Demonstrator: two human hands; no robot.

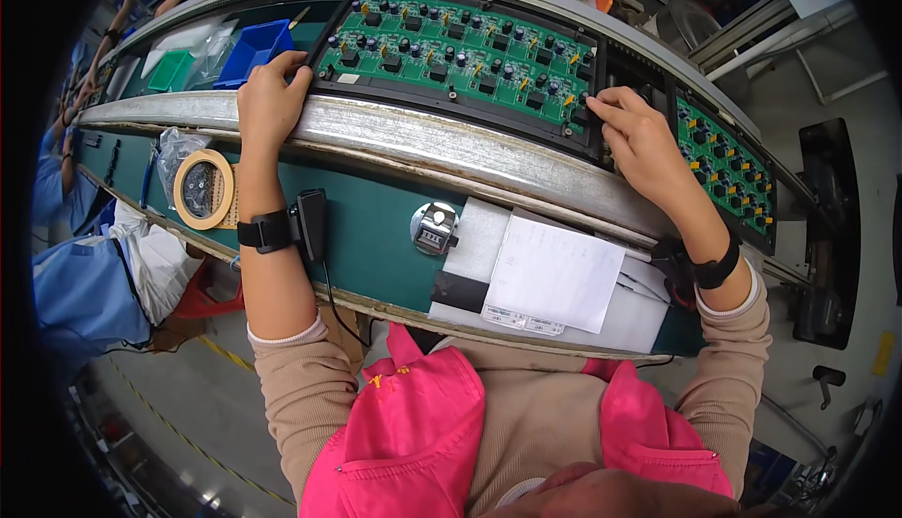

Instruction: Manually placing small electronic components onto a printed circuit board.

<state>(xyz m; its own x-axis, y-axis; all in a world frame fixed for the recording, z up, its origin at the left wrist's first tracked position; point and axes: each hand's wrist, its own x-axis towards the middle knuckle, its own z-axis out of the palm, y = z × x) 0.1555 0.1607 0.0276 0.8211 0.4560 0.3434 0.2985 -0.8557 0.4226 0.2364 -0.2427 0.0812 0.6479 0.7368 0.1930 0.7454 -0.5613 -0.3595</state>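
Note:
A black tray (pixel 399 95) with green circuit boards (pixel 432 44) lies across the conveyor line in front of me. The boards carry rows of black, dark and yellow components. My left hand (pixel 271 97) is at the tray's left end, its fingers curled in and closed on the edge. At the right end, my right hand (pixel 639 133) has bent thumb and forefinger on the tray's near right corner. Its other fingers fold back toward the palm. Just right of that hand, a second black tray with a green board (pixel 719 161) sits on the line.
A metal rail (pixel 413 128) runs along the line's near side. On the green bench lie a tally counter (pixel 434 229), paper sheets (pixel 554 269), a tape roll (pixel 204 189) and a black box (pixel 310 222) by my left wrist. Blue (pixel 254 53) and green bins (pixel 170 72) stand left; co-workers' arms show farther left.

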